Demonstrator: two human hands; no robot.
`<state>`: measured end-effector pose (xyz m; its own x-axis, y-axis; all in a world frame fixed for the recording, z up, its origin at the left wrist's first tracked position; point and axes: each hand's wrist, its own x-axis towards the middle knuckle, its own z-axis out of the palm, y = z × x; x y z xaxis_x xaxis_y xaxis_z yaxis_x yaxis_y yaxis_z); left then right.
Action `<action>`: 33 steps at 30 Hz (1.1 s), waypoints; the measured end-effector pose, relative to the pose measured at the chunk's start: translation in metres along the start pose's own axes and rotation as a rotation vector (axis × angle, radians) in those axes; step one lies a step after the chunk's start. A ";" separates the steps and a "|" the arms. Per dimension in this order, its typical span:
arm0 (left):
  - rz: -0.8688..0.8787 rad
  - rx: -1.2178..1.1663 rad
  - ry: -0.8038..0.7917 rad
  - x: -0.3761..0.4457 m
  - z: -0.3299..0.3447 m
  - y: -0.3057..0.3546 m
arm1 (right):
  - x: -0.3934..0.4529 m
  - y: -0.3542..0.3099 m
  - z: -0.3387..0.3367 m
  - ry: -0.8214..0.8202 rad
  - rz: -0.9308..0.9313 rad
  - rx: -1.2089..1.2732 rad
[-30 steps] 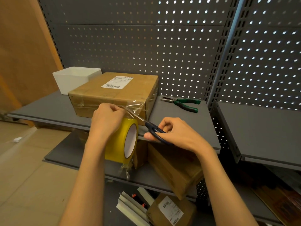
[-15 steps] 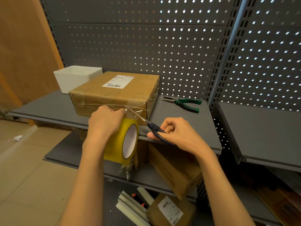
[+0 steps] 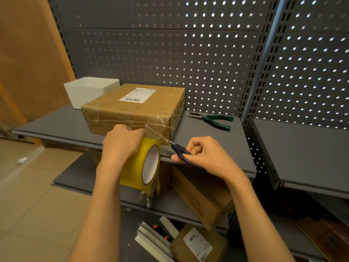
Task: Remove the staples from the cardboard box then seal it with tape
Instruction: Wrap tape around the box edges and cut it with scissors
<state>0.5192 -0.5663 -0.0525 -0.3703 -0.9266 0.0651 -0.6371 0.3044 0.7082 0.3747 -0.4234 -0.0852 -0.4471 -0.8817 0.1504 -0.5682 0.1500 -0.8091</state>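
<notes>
Left hand [image 3: 120, 143] grips the yellow tape roll [image 3: 140, 164] just in front of the cardboard box [image 3: 132, 110] on the grey shelf [image 3: 207, 140] — a clear strip runs from roll to box front. Right hand [image 3: 205, 155] holds dark-handled scissors [image 3: 175, 148], blades at that strip. Green-handled pliers [image 3: 213, 119] lie right of the box — a white bin [image 3: 90, 91] behind its left.

i see bare shelf [image 3: 217, 140] at 3 o'clock of the box [image 3: 132, 110]; pliers [image 3: 213, 119] lie there. white bin [image 3: 90, 91] blocks 10 o'clock.
</notes>
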 end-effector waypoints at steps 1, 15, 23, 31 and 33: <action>0.002 -0.004 -0.001 0.000 0.000 -0.001 | 0.000 0.000 0.000 -0.004 0.003 -0.001; 0.123 -0.295 0.041 -0.019 0.005 -0.030 | -0.012 -0.007 0.006 0.042 -0.085 -0.008; 0.203 -0.382 0.144 -0.030 0.008 -0.032 | -0.018 -0.008 0.011 0.133 -0.121 -0.017; 0.236 -0.397 0.213 -0.031 0.000 -0.035 | -0.015 -0.004 -0.008 0.559 -0.077 0.073; 0.229 -0.397 0.214 -0.030 -0.001 -0.035 | -0.013 0.003 -0.014 0.560 -0.008 -0.056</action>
<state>0.5537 -0.5491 -0.0784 -0.2976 -0.8829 0.3633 -0.2341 0.4364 0.8688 0.3688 -0.4052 -0.0818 -0.7323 -0.5135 0.4472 -0.6019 0.1811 -0.7777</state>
